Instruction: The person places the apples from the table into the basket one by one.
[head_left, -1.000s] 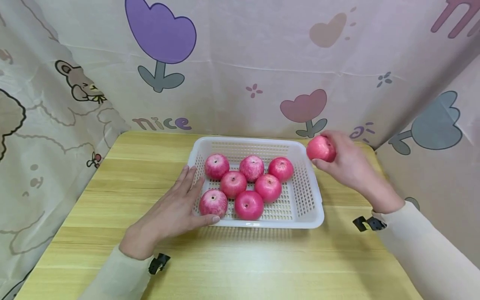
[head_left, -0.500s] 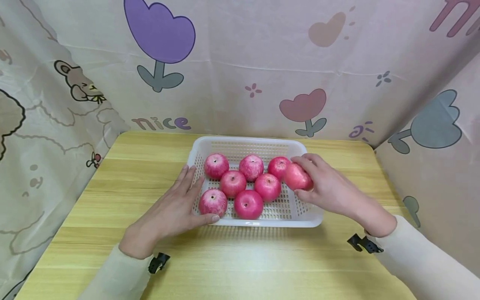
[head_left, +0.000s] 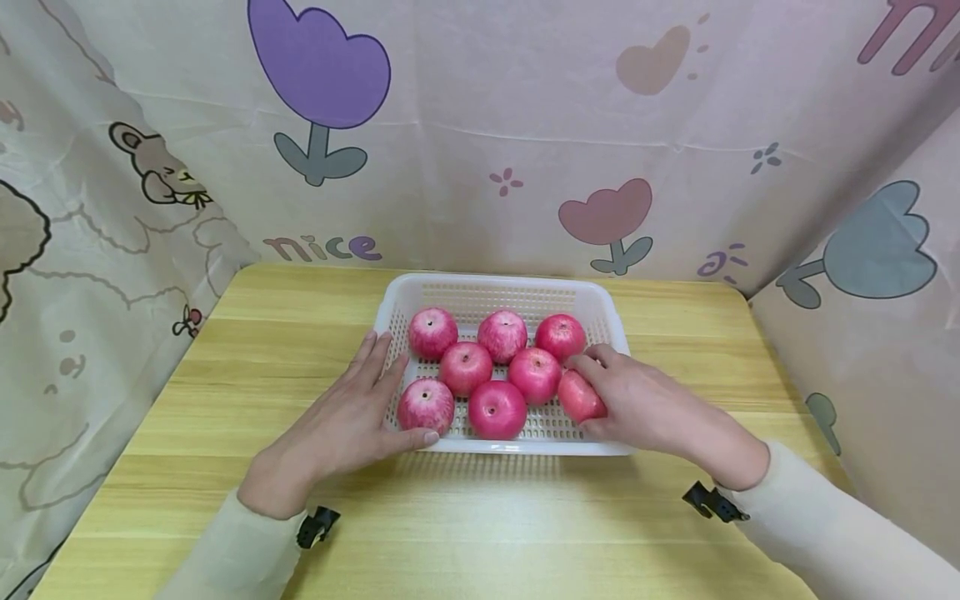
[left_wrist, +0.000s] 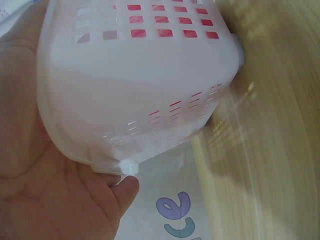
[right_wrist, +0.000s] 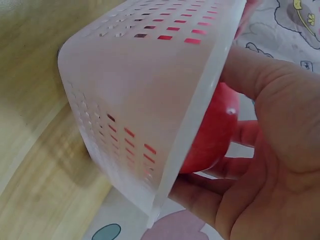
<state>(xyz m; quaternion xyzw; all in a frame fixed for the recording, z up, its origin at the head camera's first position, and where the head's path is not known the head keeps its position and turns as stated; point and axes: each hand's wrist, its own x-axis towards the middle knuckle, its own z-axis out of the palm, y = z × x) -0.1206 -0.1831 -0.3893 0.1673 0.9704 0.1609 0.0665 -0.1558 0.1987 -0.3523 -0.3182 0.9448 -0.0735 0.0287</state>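
Observation:
A white perforated plastic basket [head_left: 510,447] stands on the wooden table with several pink-red apples [head_left: 498,409] in it. My right hand [head_left: 637,404] reaches over the basket's right side and grips an apple [head_left: 581,397] beside the others, low inside the basket. In the right wrist view, thumb and fingers curve round that apple [right_wrist: 212,132] just past the basket rim [right_wrist: 200,120]. My left hand [head_left: 348,417] rests on the basket's left rim, its fingers extended and its thumb along the front edge. The left wrist view shows the palm [left_wrist: 55,195] against the basket's outer wall [left_wrist: 135,75].
The wooden table [head_left: 480,525] extends around the basket on all sides. A patterned cloth [head_left: 465,100] hangs right behind the table's back edge, with more of it at the left and right. Dark clips [head_left: 318,527] sit at both sleeve cuffs.
My right hand has carried the apple from beyond the basket's right rim leftward and down into the basket's right part. The left hand and the basket have stayed in place.

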